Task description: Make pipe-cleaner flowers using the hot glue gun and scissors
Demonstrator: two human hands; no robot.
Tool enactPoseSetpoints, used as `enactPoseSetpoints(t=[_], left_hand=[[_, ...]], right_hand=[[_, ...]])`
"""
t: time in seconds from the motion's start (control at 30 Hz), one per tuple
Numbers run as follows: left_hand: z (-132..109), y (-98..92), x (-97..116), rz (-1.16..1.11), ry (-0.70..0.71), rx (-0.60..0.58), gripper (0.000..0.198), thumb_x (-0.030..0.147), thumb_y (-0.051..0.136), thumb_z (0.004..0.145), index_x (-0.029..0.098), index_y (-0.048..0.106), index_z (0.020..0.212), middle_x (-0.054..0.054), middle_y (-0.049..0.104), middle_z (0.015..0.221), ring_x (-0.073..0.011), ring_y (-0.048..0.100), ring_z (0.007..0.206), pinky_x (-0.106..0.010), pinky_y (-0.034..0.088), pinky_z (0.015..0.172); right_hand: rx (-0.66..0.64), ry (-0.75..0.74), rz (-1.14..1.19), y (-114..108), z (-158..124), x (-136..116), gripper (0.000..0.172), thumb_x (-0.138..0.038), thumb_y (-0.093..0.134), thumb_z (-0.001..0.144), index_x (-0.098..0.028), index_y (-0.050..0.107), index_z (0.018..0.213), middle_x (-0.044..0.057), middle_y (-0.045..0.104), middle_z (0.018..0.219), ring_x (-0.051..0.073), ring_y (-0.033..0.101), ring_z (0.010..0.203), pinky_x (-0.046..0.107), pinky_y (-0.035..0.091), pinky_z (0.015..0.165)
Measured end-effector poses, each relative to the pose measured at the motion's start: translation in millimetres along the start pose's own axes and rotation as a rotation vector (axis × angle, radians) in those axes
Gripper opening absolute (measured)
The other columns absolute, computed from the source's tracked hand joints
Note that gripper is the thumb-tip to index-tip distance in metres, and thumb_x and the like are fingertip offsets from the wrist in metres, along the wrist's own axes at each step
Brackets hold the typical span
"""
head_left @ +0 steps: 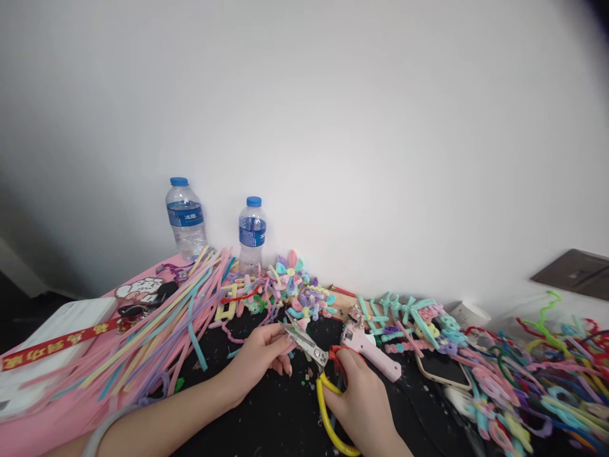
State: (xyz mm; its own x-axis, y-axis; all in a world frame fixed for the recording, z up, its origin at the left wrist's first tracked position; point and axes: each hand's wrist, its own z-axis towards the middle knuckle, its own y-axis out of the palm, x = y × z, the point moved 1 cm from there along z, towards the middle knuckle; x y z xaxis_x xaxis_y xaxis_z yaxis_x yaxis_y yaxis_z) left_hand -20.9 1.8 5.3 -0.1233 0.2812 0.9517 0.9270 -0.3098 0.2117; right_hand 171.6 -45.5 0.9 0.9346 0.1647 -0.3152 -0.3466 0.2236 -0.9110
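My right hand (359, 393) grips scissors (309, 346) with one yellow and one red handle loop. Their metal blades are spread a little and point up and left, toward the fingertips of my left hand (266, 349). The thumb and fingers of that hand are pinched together beside the blades; what they hold is too small to make out. Just beyond my right hand lies a pale pink hot glue gun (368, 349). Behind the blades is a pastel flower (292, 271) made of fuzzy pipe cleaners.
Long loose pipe cleaners (157, 339) spread over the pink surface at left. Two water bottles (186, 222) stand against the wall. At right are shaped pipe cleaner pieces (419, 314), a phone (445, 370), a white cup (469, 315) and a tangled colourful heap (547, 381).
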Motion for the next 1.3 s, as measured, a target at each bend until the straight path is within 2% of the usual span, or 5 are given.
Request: enactPoseSetpoints(t=[0.27,0.53,0.77,1.03,1.3], left_hand=[[0.7,-1.9,-3.1,0.013,0.017,-0.029,0.031,0.04,0.061,0.077,0.014,0.064,0.093,0.002,0.06,0.058,-0.0107,0.058,0.05,-0.018,0.039,0.048],[0.9,-1.1,-1.6,-0.011,-0.001,-0.031,0.044,0.047,0.061,0.076,0.014,0.062,0.106,-0.009,0.069,0.091,-0.0101,0.058,0.05,-0.022,0.043,0.05],[0.8,-1.9,-2.2,-0.018,0.002,-0.03,0.045,0.046,0.061,0.077,0.013,0.06,0.108,-0.01,0.07,0.091,-0.0103,0.058,0.051,-0.022,0.043,0.05],[0.0,-0.2,-1.3,-0.012,-0.001,0.011,0.035,0.038,0.063,0.075,0.013,0.062,0.1,0.004,0.058,0.05,-0.0117,0.057,0.048,-0.02,0.039,0.048],[-1.1,1.0,2.1,0.012,-0.001,0.008,0.034,0.039,0.063,0.074,0.013,0.064,0.096,0.003,0.058,0.05,-0.0124,0.057,0.049,-0.02,0.039,0.048]], right_hand=[[0.008,-0.011,0.005,-1.7,0.8,-3.0,0.015,-0.02,0.057,0.067,-0.02,0.058,0.082,0.003,0.064,0.076,0.021,0.064,0.067,0.025,0.044,0.055],[0.006,-0.027,0.039,0.1,1.8,3.5,0.01,-0.016,0.051,0.07,-0.019,0.057,0.078,0.002,0.061,0.066,0.018,0.059,0.056,0.024,0.041,0.051],[0.074,-0.028,0.058,-3.3,3.2,1.0,0.016,-0.021,0.051,0.073,-0.02,0.049,0.089,0.005,0.061,0.08,0.022,0.061,0.074,0.027,0.047,0.06],[0.026,-0.04,0.03,-2.2,2.2,-1.6,0.027,-0.017,0.054,0.068,-0.021,0.053,0.094,0.006,0.062,0.094,0.024,0.061,0.086,0.029,0.047,0.067],[0.017,-0.019,0.021,-1.4,3.0,0.0,0.025,-0.018,0.056,0.069,-0.02,0.055,0.094,0.005,0.063,0.092,0.023,0.062,0.083,0.028,0.047,0.065]])
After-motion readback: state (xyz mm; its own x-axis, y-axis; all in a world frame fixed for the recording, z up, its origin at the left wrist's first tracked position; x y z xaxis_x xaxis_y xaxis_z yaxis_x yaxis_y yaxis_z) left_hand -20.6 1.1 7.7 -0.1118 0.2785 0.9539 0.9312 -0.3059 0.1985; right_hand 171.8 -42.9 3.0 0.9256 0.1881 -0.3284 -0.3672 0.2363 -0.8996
